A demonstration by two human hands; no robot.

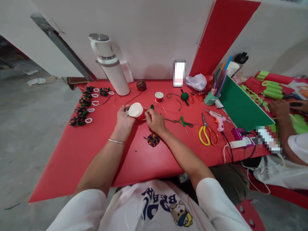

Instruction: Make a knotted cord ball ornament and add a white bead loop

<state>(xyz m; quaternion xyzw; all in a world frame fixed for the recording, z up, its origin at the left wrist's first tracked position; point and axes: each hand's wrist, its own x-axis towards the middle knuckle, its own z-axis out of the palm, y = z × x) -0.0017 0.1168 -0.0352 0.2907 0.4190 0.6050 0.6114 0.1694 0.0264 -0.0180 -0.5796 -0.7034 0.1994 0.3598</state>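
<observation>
My left hand [124,119] is closed round a small red tub with a white lid [136,110], held just above the red table [79,154]. My right hand [155,121] touches the tub's right side, fingers curled, with a bit of green yarn [152,106] by its fingertips. A finished multicoloured crochet piece [153,140] lies on the table under my right wrist. A silver bangle [116,141] circles my left wrist.
Several crochet pieces with white bead rings [83,107] line the table's left. A white flask [110,65], yarn ball [141,85], red thread spool [159,97], yellow scissors [204,133], pink glue gun [218,119] and green board [240,106] stand around. Another person's hand [279,107] works at the right.
</observation>
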